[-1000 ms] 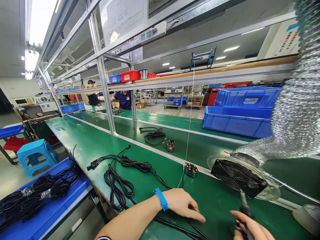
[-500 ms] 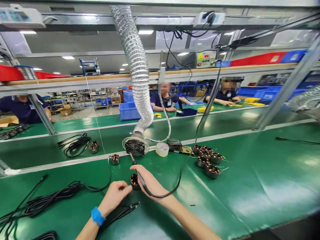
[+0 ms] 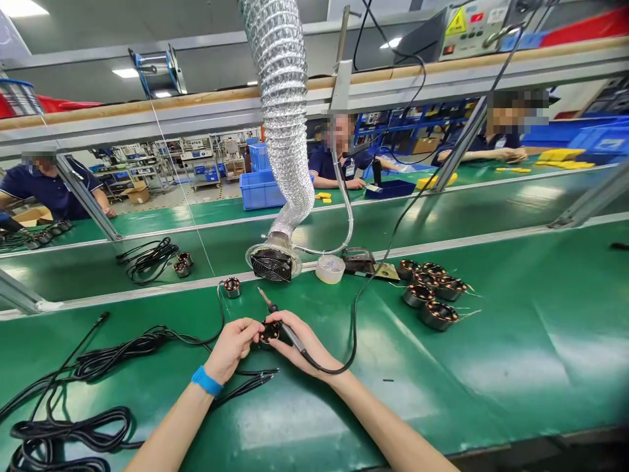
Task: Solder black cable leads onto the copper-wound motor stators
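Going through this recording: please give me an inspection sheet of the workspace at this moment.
Surface: green bench mat, glossy under the lights.
Job's things: wound motor stator between the hands; soldering iron.
Clutter: further stators to the right; pale tape roll at the far edge.
Grippers: left hand, fingers on the stator; right hand grips the iron.
Cables: black cable bundles at lower left; iron's cord loops rightward.
Surroundings: fume extractor fan on a foil duct; co-workers beyond; blue crate.

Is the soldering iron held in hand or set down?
Held: the right hand grips the soldering iron by its handle, with the tip pointing away beyond the fingers.
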The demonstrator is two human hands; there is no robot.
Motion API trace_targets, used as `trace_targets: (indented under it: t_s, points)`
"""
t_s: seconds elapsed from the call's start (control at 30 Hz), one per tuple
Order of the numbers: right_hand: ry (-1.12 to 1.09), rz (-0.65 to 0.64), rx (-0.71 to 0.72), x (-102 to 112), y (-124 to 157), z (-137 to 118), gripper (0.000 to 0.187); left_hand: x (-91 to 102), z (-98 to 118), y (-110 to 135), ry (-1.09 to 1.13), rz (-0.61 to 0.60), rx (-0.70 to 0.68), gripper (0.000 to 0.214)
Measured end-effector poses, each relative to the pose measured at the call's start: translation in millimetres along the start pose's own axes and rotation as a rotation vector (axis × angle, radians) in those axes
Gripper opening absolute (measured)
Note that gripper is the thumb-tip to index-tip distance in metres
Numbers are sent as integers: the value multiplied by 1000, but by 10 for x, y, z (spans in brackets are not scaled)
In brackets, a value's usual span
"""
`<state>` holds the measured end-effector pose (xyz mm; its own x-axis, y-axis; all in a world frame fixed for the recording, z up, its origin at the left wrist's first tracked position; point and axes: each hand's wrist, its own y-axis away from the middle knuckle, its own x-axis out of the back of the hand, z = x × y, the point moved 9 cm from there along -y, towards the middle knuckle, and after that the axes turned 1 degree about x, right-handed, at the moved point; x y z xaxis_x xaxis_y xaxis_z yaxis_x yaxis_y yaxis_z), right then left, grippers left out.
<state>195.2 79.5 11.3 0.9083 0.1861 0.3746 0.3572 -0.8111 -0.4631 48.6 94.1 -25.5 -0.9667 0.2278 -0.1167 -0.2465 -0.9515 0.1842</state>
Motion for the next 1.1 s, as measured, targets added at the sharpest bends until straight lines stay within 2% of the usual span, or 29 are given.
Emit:
trace_targets:
  t_s: [0.13, 0.23, 0.3, 0.5, 0.6, 0.73, 0.93, 1.1]
  points:
    - [39, 79, 49, -13, 16, -79, 36, 141, 103, 81, -205, 88, -10, 53]
    - [-10, 82, 20, 3, 23, -90, 36, 69, 176, 200, -411, -29, -25, 49]
    - [-48, 68, -13, 8, 30, -71, 34, -5, 179, 253, -461, -93, -21, 47]
    - [-85, 56, -31, 39, 18, -48, 36, -77, 93, 237, -404, -83, 70, 39]
    - [-80, 44, -46, 43, 6, -20, 37, -67, 93, 188, -327, -49, 48, 37]
    - [-59, 34, -40, 27, -5, 16, 34, -69, 84, 100, -238, -45, -7, 46]
    - [-36, 33, -10, -21, -14, 14, 33, -16, 135, 31, -348, -35, -135, 51]
    - [-39, 30, -25, -34, -2, 38, 34, 33, 123, 51, -332, -5, -82, 52]
